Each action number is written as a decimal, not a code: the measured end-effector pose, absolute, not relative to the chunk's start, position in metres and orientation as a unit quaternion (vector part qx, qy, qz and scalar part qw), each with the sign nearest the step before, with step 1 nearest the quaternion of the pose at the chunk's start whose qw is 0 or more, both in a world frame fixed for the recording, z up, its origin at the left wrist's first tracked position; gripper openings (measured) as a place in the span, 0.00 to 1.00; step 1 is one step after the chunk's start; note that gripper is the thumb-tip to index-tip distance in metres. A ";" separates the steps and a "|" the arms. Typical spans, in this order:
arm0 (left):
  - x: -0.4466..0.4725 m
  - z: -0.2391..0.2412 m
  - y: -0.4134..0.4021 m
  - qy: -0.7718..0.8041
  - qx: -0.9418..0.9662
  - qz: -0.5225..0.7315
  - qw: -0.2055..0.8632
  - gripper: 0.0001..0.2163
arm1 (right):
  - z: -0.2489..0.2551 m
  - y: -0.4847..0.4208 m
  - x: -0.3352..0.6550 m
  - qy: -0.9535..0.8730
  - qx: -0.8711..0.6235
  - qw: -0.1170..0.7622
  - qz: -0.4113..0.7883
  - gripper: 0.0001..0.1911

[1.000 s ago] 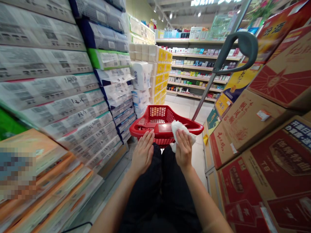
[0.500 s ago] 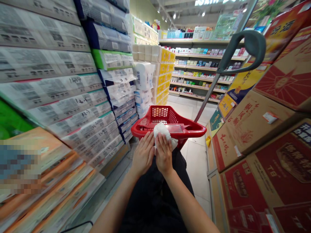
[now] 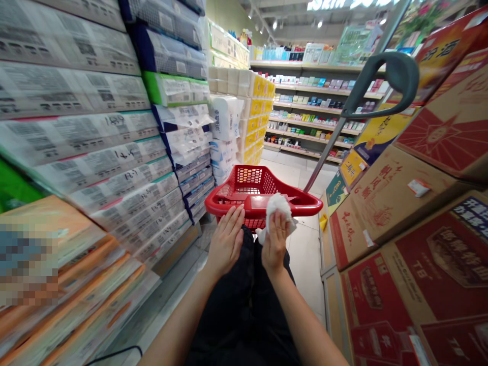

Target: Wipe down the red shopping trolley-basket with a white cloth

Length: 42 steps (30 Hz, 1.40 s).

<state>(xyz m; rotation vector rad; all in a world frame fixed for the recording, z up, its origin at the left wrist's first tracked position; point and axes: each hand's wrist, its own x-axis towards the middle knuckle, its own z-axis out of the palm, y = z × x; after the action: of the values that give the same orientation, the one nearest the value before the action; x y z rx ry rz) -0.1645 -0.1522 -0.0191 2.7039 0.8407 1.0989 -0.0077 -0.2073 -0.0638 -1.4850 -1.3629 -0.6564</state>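
Right hand: the right hand [image 3: 275, 246] has its fingers drawn together and bent over a bunched white cloth [image 3: 279, 204]; the thumb's grip cannot be made out.
Left hand: the left hand [image 3: 226, 241] lies flattened, fingers straight and side by side, tips at the near rim of the red basket [image 3: 305, 206], at the right hand's nine o'clock.
White cloth: at twelve o'clock from the right hand, under its fingers and against the basket's near edge; the left hand is apart from it.
Basket rim: its long near edge runs from nine to three o'clock, across both forearms; the right hand is the nearer to its three o'clock end.
Basket inside: the far lattice wall shows, but the near edge hides part of the floor, so the contents cannot be fully told.
Grey pull handle: the handle [image 3: 353, 96] rises toward one o'clock.
Cartons: closed cartons [image 3: 396, 188] stand at two o'clock, contents hidden.
Wrapped packs: stacked packs [image 3: 76, 91] at ten.
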 end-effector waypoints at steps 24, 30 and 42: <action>-0.167 -0.019 -0.151 0.274 0.889 0.362 0.054 0.26 | -0.045 -0.191 -0.044 -0.571 -0.632 0.443 -0.279 0.30; -0.168 -0.017 -0.151 0.275 0.890 0.359 0.058 0.26 | -0.042 -0.205 -0.018 -0.629 -0.604 0.387 -0.299 0.31; -0.164 -0.018 -0.153 0.274 0.885 0.371 0.062 0.26 | -0.039 -0.216 0.022 -0.505 -0.655 0.485 -0.284 0.28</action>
<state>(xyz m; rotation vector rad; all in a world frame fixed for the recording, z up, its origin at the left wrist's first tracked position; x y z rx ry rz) -0.1645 -0.1526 -0.0175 2.6765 0.8287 1.1206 0.0223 -0.2160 -0.0390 -1.5940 -1.2304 -0.6903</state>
